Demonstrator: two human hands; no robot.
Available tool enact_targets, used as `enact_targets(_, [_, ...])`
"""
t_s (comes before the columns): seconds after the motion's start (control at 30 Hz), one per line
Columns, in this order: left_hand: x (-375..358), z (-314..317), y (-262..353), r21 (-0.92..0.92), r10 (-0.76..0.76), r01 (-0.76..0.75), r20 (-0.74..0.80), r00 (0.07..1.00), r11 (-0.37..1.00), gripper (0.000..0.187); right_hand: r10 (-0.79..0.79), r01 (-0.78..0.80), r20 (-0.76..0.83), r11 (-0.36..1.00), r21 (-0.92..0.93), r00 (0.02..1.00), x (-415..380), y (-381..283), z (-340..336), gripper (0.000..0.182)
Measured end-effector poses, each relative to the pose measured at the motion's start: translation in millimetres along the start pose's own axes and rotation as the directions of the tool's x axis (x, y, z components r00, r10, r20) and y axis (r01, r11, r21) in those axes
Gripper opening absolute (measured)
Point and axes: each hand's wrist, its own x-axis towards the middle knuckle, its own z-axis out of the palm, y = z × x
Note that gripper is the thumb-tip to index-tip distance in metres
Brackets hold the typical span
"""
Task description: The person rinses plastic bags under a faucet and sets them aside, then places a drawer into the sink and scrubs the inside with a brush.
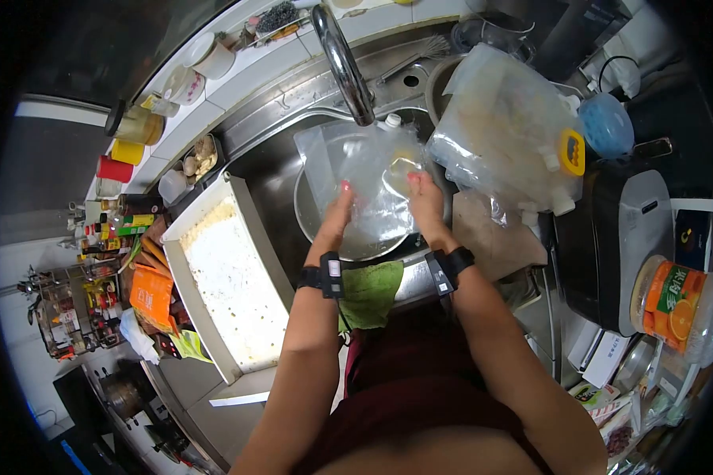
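Under the tap (343, 63) my left hand (337, 215) and right hand (425, 198) pinched the clear pouch (368, 170) I was rinsing, many pouches (509, 131) right of it seemingly done.

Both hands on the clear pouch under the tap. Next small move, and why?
Probably tilt the clear pouch so its white cap end sits under the faucet. Left hand and right hand grip its lower edges over the metal bowl; whether water runs is unclear.
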Motion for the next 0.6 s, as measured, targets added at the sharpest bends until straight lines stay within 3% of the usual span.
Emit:
enact_targets(0.03, [-5,2,8,-0.182,0.12,-0.112,0.036,0.992,0.977,0.065,0.036,-0.037,0.078,0.999,0.02,0.996,-1,2,-4,0.033])
enact_targets(0.07, [-12,-9,22,-0.336,0.012,0.064,0.219,0.976,0.94,0.066,0.069,-0.075,0.156,0.996,0.037,0.985,-1,3,-7,0.034])
enact_targets(0.13, [-14,-15,31,-0.503,0.043,0.119,0.298,0.954,0.856,0.052,0.037,-0.035,0.143,0.999,-0.016,0.989,-1,5,-8,0.035])
enact_targets(0.23, [-5,-16,27,-0.485,0.061,-0.027,0.054,0.997,0.874,0.033,-0.014,0.039,0.181,0.99,-0.137,0.983,5,13,-8,0.037])
enact_targets(0.27, [-2,-17,25,-0.478,0.092,-0.051,0.062,0.994,0.877,0.03,-0.029,0.067,0.205,0.981,-0.182,0.978,7,16,-7,0.039])
enact_targets(0.37, [-4,-6,33,-0.435,0.169,-0.109,0.101,0.98,0.894,0.027,0.132,-0.067,0.176,0.94,-0.334,0.976,7,-5,-13,0.053])
enact_targets(0.47, [-9,13,37,-0.349,0.215,-0.144,0.173,0.961,0.926,0.028,-0.243,0.24,0.047,0.873,-0.425,0.969,-2,-25,0,0.068])
enact_targets(0.5, [-8,21,32,-0.325,0.232,-0.159,0.199,0.952,0.932,0.028,-0.147,0.199,0.195,0.938,-0.284,0.97,-5,-48,-4,0.07])
enact_targets(0.53, [-7,28,27,-0.301,0.249,-0.175,0.228,0.941,0.937,0.028,-0.356,0.38,0.134,0.876,-0.298,0.925,-6,-51,6,0.07])
enact_targets(0.6, [-8,41,17,-0.175,0.277,-0.235,0.282,0.919,0.956,0.029,-0.519,0.528,0.112,0.803,-0.275,0.847,-6,-59,18,0.066])
